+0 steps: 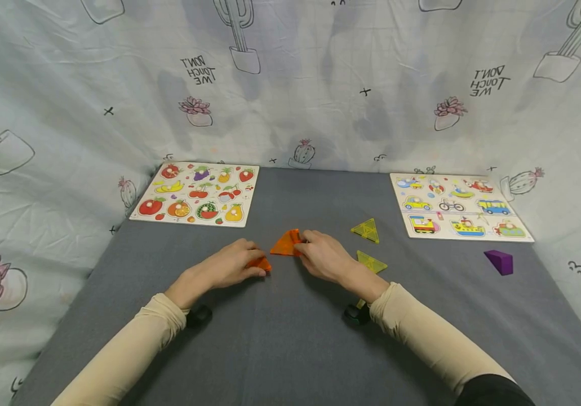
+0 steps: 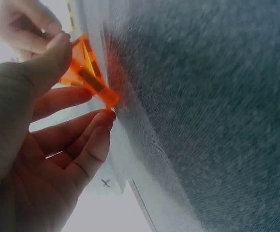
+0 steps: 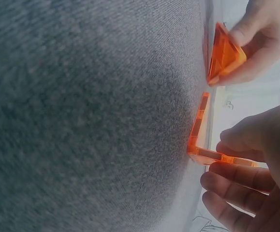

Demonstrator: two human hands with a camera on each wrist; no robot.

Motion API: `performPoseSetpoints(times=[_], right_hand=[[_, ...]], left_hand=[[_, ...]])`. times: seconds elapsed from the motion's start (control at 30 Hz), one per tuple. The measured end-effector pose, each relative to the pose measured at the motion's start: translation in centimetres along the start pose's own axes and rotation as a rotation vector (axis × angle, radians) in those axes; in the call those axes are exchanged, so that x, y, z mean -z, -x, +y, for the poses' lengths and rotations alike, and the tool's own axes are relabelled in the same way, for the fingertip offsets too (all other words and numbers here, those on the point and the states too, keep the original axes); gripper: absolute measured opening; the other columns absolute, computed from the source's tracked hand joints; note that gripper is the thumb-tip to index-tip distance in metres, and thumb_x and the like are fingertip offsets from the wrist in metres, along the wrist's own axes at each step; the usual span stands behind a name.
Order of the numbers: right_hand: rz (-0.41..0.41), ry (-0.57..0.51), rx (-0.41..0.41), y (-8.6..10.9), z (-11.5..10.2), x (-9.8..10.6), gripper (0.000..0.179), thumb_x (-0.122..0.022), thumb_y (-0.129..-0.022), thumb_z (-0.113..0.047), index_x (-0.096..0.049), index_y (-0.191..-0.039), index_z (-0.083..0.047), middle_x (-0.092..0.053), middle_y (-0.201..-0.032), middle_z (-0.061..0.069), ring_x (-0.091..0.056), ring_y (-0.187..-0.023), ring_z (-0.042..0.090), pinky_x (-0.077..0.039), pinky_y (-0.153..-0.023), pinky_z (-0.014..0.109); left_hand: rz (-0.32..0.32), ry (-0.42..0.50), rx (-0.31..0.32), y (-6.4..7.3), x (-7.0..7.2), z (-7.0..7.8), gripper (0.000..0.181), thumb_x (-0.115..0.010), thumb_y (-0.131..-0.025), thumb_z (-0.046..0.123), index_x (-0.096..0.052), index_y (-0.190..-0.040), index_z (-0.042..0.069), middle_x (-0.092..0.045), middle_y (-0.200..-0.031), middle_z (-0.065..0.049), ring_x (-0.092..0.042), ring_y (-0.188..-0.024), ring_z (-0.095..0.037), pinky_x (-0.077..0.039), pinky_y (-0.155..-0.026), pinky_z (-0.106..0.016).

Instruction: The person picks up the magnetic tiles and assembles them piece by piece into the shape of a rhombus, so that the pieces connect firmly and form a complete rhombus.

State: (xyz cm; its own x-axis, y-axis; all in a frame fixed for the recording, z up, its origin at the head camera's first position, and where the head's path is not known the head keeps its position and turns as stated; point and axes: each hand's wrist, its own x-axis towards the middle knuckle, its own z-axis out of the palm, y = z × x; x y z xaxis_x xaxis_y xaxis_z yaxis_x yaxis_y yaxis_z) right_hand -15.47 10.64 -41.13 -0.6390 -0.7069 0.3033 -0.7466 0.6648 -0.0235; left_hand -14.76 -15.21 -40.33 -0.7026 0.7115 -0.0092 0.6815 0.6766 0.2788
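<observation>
Low over the grey cloth, my left hand point(image 1: 229, 264) pinches a translucent orange triangular tile piece point(image 3: 225, 55) between thumb and fingers. Part of that piece is covered by the fingers in the head view. To its right, my right hand point(image 1: 323, 256) pinches an upright orange magnetic tile point(image 3: 212, 155) between thumb and forefinger. This tile meets a flat orange triangular tile point(image 1: 284, 245) along one edge, so the two form an L in the right wrist view. A small gap separates the left hand's piece from the flat tile.
Two yellow triangular tiles point(image 1: 368, 230) lie near my right hand, the nearer one partly behind the wrist. A purple wedge block point(image 1: 501, 263) sits farther right. A fruit puzzle board point(image 1: 247, 197) lies back left, a vehicle puzzle board point(image 1: 444, 227) back right. Patterned cloth hangs behind.
</observation>
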Motion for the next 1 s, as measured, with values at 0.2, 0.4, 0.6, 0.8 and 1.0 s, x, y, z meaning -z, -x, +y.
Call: performPoseSetpoints(times=[0.2, 0.4, 0.6, 0.8, 1.0], right_hand=[[-0.006, -0.012, -0.004, 0.1, 0.1, 0.1, 0.016, -0.072, -0.087, -0.014, -0.076, -0.101, -0.008, -0.064, -0.096, 0.008, -0.059, -0.078, 0.019, -0.054, -0.070, 0.031], [0.006, -0.009, 0.005, 0.2, 0.1, 0.0, 0.015, -0.073, -0.086, -0.014, -0.076, -0.100, -0.009, -0.063, -0.094, 0.007, -0.058, -0.076, 0.018, -0.054, -0.070, 0.031], [0.008, -0.018, 0.013, 0.4, 0.1, 0.0, 0.016, -0.072, -0.086, -0.013, -0.076, -0.101, -0.008, -0.062, -0.094, 0.008, -0.059, -0.076, 0.017, -0.054, -0.070, 0.029], [0.011, -0.035, 0.021, 0.6, 0.1, 0.1, 0.017, -0.072, -0.087, -0.013, -0.076, -0.102, -0.007, -0.062, -0.094, 0.008, -0.060, -0.077, 0.017, -0.055, -0.070, 0.028], [-0.006, -0.051, 0.010, 0.7, -0.1, 0.2, 0.016, -0.071, -0.088, -0.013, -0.075, -0.102, -0.008, -0.063, -0.096, 0.008, -0.061, -0.076, 0.017, -0.056, -0.068, 0.029]], left_hand=[[0.037, 0.042, -0.012, -0.1, 0.3, -0.7, 0.034, -0.061, -0.097, 0.023, -0.065, -0.121, 0.000, -0.071, -0.109, -0.011, -0.065, -0.099, -0.024, -0.053, -0.088, -0.041], [0.090, 0.059, 0.039, -0.7, 0.5, -1.0, 0.015, -0.059, -0.098, 0.016, -0.067, -0.100, 0.003, -0.061, -0.076, 0.000, -0.054, -0.067, -0.009, -0.048, -0.065, -0.028], [0.115, 0.046, 0.151, -1.9, 0.4, -1.1, 0.016, -0.056, -0.100, 0.018, -0.065, -0.091, 0.008, -0.052, -0.066, 0.003, -0.045, -0.060, -0.010, -0.040, -0.059, -0.025], [0.150, 0.045, 0.174, -2.9, 0.2, -1.0, 0.018, -0.057, -0.099, 0.018, -0.062, -0.085, 0.009, -0.049, -0.063, 0.002, -0.045, -0.058, -0.012, -0.039, -0.058, -0.026], [0.189, 0.048, 0.160, -3.9, -0.2, -0.9, 0.018, -0.058, -0.098, 0.017, -0.061, -0.082, 0.009, -0.048, -0.063, 0.003, -0.046, -0.058, -0.012, -0.039, -0.058, -0.026]])
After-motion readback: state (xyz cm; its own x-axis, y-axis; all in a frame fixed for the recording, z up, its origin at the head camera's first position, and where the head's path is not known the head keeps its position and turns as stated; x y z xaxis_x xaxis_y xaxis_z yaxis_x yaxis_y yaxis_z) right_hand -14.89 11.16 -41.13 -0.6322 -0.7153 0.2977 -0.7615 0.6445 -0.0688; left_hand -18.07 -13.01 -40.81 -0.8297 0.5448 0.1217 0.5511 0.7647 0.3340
